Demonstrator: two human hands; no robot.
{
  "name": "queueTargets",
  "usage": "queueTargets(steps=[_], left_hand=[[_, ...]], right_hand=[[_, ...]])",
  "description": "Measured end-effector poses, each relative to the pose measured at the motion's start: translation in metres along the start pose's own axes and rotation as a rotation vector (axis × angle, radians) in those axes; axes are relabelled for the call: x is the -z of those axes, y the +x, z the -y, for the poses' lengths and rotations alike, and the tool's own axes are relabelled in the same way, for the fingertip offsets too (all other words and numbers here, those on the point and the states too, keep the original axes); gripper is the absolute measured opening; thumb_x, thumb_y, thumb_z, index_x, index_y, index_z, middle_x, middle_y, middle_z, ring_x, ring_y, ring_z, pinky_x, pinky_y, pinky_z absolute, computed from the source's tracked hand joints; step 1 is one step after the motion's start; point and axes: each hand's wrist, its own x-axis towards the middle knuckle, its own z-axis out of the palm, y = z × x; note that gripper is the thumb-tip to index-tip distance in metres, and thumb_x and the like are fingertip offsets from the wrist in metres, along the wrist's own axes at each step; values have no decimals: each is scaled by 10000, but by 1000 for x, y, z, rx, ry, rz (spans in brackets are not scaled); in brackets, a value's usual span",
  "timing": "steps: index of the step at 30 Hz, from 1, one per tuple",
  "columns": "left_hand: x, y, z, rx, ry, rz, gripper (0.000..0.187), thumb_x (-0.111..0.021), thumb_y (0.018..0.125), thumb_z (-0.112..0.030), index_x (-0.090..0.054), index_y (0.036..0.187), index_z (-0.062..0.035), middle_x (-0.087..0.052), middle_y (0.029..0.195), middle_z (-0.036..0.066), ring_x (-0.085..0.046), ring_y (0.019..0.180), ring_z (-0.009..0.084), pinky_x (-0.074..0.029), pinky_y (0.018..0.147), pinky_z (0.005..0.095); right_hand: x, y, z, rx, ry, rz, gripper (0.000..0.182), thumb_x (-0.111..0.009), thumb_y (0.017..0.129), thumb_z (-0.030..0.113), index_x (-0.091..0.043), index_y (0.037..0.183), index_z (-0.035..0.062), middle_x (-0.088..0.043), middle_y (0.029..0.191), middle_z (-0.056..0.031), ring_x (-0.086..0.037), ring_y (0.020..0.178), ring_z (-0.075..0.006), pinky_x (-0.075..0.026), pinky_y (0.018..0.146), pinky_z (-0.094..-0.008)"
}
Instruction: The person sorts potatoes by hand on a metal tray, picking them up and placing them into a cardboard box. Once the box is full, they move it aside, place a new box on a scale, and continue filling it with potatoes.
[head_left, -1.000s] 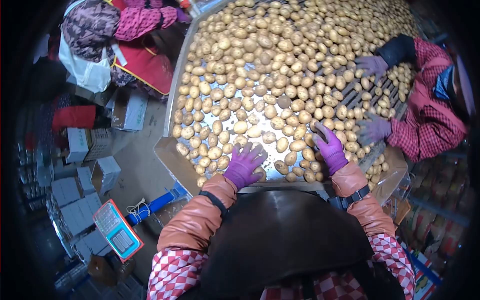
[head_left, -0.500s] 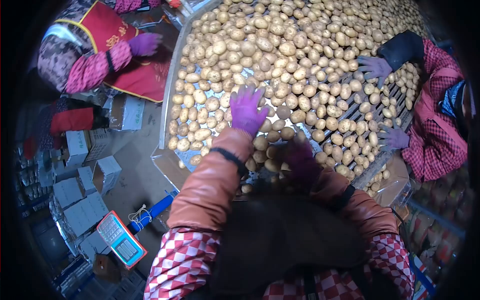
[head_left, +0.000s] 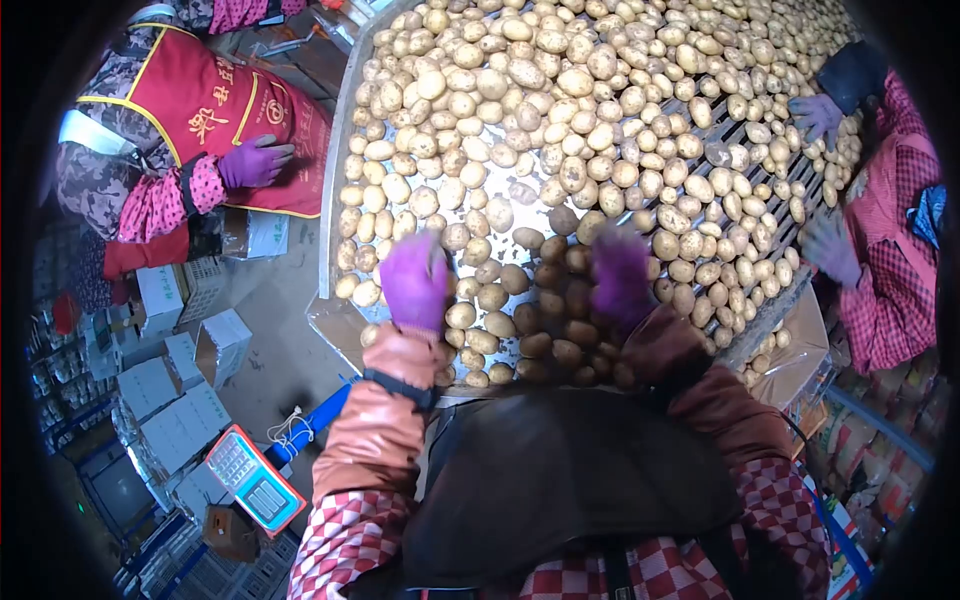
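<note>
Potatoes (head_left: 560, 180) are lying heaped across the metal sorting table (head_left: 335, 200), spreading away from both gloved hands and between them. The left hand (head_left: 415, 283) is resting flat, fingers together, on potatoes near the table's left edge; the right hand (head_left: 620, 275) is lying blurred over the nearer pile, its grasp impossible to tell. Neither hand is clearly nearer.
</note>
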Motion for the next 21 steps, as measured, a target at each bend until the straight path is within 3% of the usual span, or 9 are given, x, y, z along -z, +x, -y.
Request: queueTargets(steps=[2, 4, 10, 11, 16, 18, 19, 20, 21], left_hand=[[-19, 40, 15, 85, 113, -117, 312, -593, 878, -233, -617, 1158, -98, -631, 1133, 148, -627, 1022, 351, -511, 854, 470], [-32, 83, 21, 364, 241, 410, 359, -601, 879, -237, -590, 1220, -124, -606, 1175, 179, -628, 1053, 368, -516, 870, 484], [-49, 92, 19, 346, 379, 450, 383, -605, 860, -230, -575, 1238, -180, -545, 1241, 236, -621, 1064, 421, -510, 883, 525], [-48, 89, 20, 331, 392, 433, 349, -598, 876, -252, -589, 1219, -188, -616, 1169, 221, -647, 1032, 394, -517, 861, 504], [-20, 70, 44, 450, -112, 196, 389, -639, 878, -349, -611, 1161, -83, -715, 934, 160, -691, 858, 285, -537, 791, 407], [-25, 42, 36, 527, -822, 113, 399, -632, 900, -328, -602, 1155, -22, -712, 949, 120, -681, 849, 232, -540, 789, 384], [-26, 33, 16, 643, -702, 300, 398, -624, 913, -315, -603, 1166, -9, -708, 965, 106, -673, 857, 217, -537, 798, 373], [-29, 22, -8, 756, -575, 486, 396, -617, 925, -302, -603, 1176, 4, -704, 982, 92, -666, 866, 203, -535, 807, 363], [-33, 4, -25, 414, -681, 535, 424, -618, 925, -334, -610, 1188, -2, -706, 1001, 110, -668, 879, 211, -531, 820, 364]], right_hand=[[12, -13, 30, 131, 107, 150, 598, -726, 783, 436, -595, 1255, 93, -410, 1445, -228, -376, 1320, -455, -340, 1056, -584], [20, -24, 37, 165, 268, 353, 589, -721, 796, 428, -592, 1269, 101, -447, 1417, -218, -406, 1302, -439, -346, 1056, -568], [18, -38, 14, 16, 653, 322, 536, -694, 854, 387, -598, 1298, 103, -617, 1238, -162, -571, 1161, -340, -435, 1011, -450], [27, -45, 17, -85, 693, 387, 513, -682, 896, 318, -567, 1332, 73, -596, 1312, -134, -567, 1215, -272, -454, 1023, -399], [31, -72, 19, -231, 1084, 278, 459, -625, 948, 199, -528, 1369, 46, -594, 1319, -125, -573, 1204, -249, -455, 1030, -366], [28, -78, 17, -367, 1455, 230, 468, -582, 978, 210, -490, 1413, 65, -572, 1353, -115, -554, 1228, -259, -450, 1033, -389], [33, -77, 15, -678, 1844, 359, 475, -490, 1023, 219, -410, 1479, 113, -487, 1446, -94, -508, 1280, -275, -445, 1024, -410], [38, -77, 24, -743, 1949, 355, 498, -500, 1014, 237, -394, 1483, 110, -475, 1450, -107, -519, 1261, -280, -451, 1016, -399], [43, -72, 37, -808, 2052, 349, 523, -510, 1005, 256, -378, 1488, 107, -463, 1454, -120, -531, 1241, -285, -456, 1008, -388]])
